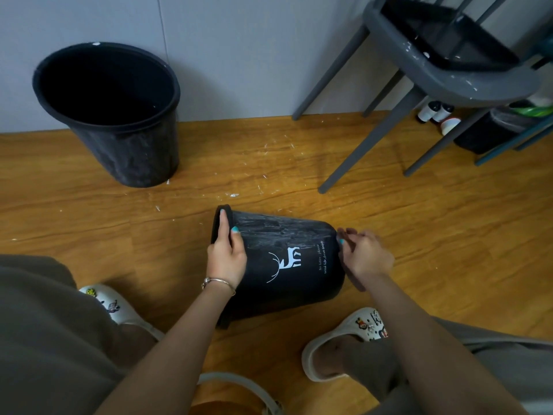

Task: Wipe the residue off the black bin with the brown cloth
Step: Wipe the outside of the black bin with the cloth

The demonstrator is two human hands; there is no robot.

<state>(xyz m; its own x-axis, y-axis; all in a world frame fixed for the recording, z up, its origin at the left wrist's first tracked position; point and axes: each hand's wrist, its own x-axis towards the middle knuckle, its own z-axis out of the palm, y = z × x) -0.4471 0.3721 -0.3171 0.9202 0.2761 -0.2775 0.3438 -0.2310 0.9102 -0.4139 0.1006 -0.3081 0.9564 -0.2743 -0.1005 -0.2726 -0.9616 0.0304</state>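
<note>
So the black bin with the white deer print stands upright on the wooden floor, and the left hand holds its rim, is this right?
Not quite. In the head view the black bin with the white deer print lies on its side on the wooden floor, not upright. The left hand does hold its rim, as you say. The bin standing upright is the other black bin by the wall.

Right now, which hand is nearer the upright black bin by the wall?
Left. The left hand grips the rim of the tipped bin, the end toward the upright bin; the right hand is at the tipped bin's base, farther away.
</note>
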